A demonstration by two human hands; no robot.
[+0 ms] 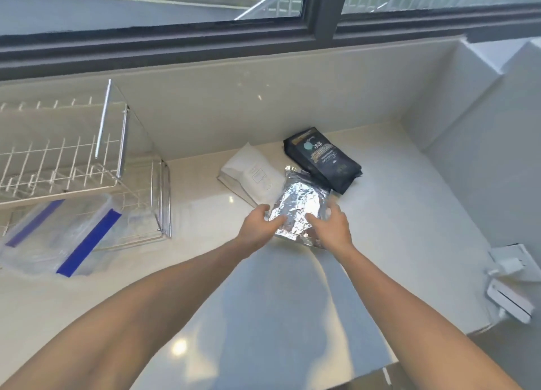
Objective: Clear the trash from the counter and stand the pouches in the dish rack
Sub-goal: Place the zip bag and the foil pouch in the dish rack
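Silver foil pouch [295,208] lies flat on table [395,214], overlapping white pouch [253,171] and black pouch [323,158]. Left hand [262,224] grips its left edge, right hand [329,224] its right edge. Dish rack [67,155] well apart at left, plastic container [58,237] underneath.

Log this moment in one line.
left hand: on foil pouch | right hand: on foil pouch | white pouch, black pouch: flat | rack: no pouches
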